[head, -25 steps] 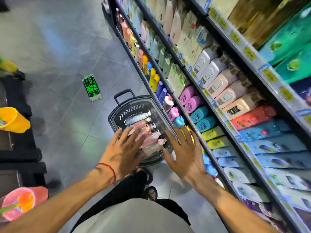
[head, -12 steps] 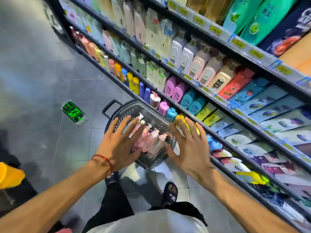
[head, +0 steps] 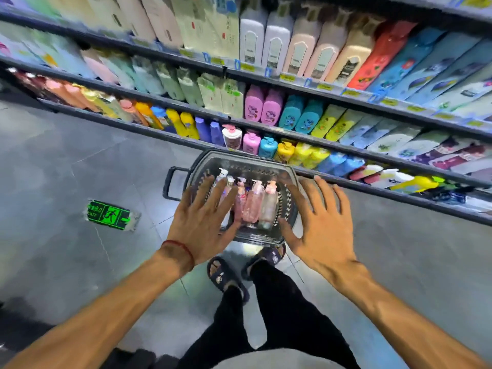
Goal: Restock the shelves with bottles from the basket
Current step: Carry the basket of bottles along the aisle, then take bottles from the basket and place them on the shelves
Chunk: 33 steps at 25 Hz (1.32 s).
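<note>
Translucent pink pump bottles [head: 253, 202] in slotted grey basket [head: 255, 239]

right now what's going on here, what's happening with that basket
This looks like shelf restocking that is about to begin. The left hand and right hand are both spread open over a dark basket, which sits in front of the shelves. Several pump bottles lie side by side in the basket. Neither hand grips a bottle yet, and whether the fingers touch any of them can't be told from this view.
</note>
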Tool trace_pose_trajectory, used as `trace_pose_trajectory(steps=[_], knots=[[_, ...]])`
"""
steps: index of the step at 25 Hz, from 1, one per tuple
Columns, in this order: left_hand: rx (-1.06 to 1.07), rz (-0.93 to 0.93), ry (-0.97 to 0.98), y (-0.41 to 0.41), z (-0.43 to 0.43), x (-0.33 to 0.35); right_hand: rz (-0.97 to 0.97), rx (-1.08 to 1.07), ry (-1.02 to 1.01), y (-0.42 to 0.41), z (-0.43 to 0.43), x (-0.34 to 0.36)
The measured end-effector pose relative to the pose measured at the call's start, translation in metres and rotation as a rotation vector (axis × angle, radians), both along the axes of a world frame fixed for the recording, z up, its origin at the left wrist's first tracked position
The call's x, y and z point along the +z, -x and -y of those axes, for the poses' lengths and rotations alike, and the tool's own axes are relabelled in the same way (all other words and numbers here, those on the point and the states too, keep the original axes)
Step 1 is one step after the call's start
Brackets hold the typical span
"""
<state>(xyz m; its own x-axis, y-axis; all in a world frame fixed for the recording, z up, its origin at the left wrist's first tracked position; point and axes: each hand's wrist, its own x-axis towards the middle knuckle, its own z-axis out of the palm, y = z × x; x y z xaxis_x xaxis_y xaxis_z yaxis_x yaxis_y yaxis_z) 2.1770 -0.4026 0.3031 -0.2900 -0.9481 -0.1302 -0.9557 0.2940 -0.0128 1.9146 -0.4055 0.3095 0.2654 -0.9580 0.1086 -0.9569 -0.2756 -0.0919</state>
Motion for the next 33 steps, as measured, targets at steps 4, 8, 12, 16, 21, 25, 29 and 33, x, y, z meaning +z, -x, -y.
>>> trace_pose_trajectory(steps=[4, 8, 12, 16, 21, 25, 29, 33], knots=[[-0.063, 0.041, -0.033, -0.012, 0.030, -0.032, 0.011, -0.031, -0.053, -0.011, 0.019, -0.031], [-0.112, 0.002, -0.041, -0.035, 0.059, -0.078, 0.010, -0.041, -0.108, -0.030, 0.043, -0.080], [-0.186, 0.009, -0.126, -0.061, 0.097, -0.147, 0.027, -0.057, -0.137, -0.061, 0.057, -0.145], [-0.251, 0.010, -0.137, -0.091, 0.132, -0.217, 0.027, -0.124, -0.178, -0.089, 0.064, -0.214], [-0.296, 0.071, -0.174, -0.137, 0.156, -0.294, 0.071, -0.171, -0.173, -0.131, 0.061, -0.314], [-0.300, 0.071, -0.199, -0.166, 0.150, -0.338, 0.144, -0.249, -0.228, -0.160, 0.065, -0.379], [-0.281, 0.039, -0.199, -0.183, 0.137, -0.372, 0.324, -0.429, -0.614, -0.189, 0.078, -0.452], [-0.260, -0.015, -0.187, -0.198, 0.129, -0.388, 0.712, -0.742, -0.981, -0.203, 0.094, -0.519]])
